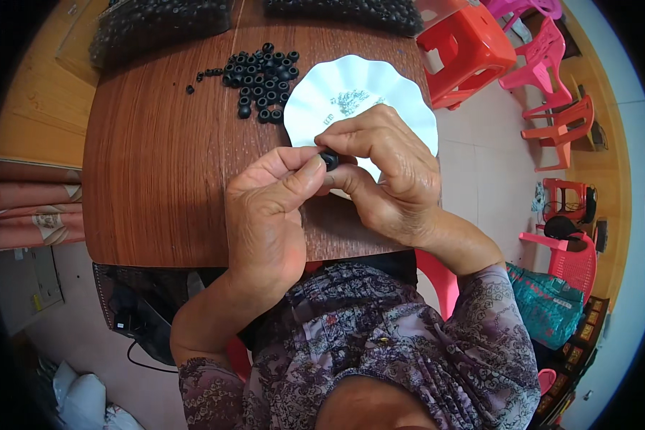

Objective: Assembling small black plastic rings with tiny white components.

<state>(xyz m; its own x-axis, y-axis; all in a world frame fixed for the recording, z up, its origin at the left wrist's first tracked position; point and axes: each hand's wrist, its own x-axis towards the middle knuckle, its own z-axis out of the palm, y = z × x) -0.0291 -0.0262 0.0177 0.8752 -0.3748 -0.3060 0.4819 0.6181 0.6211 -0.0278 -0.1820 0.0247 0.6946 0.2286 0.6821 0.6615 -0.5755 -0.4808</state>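
Observation:
A small round black piece [330, 159] is pinched between the thumb and fingers of my left hand [269, 204]. From the other side, the thumb and bent forefinger of my right hand [398, 172] close around the same piece. Fingertips cover much of it, so its exact kind is hard to make out. Both hands are above the near edge of a white scalloped plate [405, 86] with a grey printed pattern. Beyond my left hand lies a loose pile of black ring-shaped pieces [258, 89], with some much smaller black bits [208, 74] beside it.
Everything lies on a brown wood-grain table [150, 172]. At its far edge are two clear bags [161, 32] [344, 13] filled with dark pieces. A red plastic stool [473, 50] stands beyond the right edge. Pink and red chairs [545, 64] line the right wall.

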